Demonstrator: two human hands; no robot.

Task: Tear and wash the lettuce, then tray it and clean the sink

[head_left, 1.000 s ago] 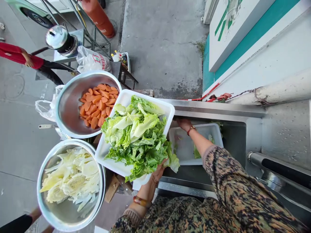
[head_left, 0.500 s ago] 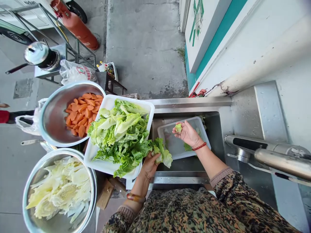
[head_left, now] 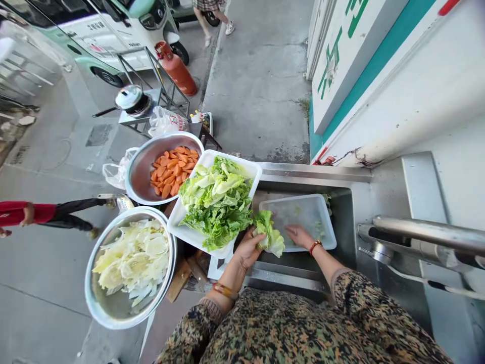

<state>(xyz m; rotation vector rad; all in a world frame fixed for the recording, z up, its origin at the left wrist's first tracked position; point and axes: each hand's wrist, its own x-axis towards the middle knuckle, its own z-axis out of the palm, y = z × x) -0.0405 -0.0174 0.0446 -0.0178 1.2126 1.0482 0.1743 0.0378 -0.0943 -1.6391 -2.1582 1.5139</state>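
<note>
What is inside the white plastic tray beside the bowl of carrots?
A heap of lettuce leaves. They cover most of the bottom of the white plastic tray, so anything beneath them cannot be seen.

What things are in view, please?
Tray: one, white, left of tub
Tub: one, translucent white, in sink
Sink: one, grey, under tub
Faucet: one, silver, right of sink
Metal bowls: three visible, silver, left
Carrot slices: many, orange, upper bowl
Cabbage pieces: many, pale yellow, lower bowl
Loose greens: many, green, in tray
Held greens: uncounted, green, left hand
Gas cylinder: one, red, upper left
Pan: one, silver lid, upper left
Vehicle: one, white-green, top left
Other people: two, one red-topped, left, top
Left hand: one, amber bangle, beside tray
Right hand: one, red bracelet, over tub
</note>
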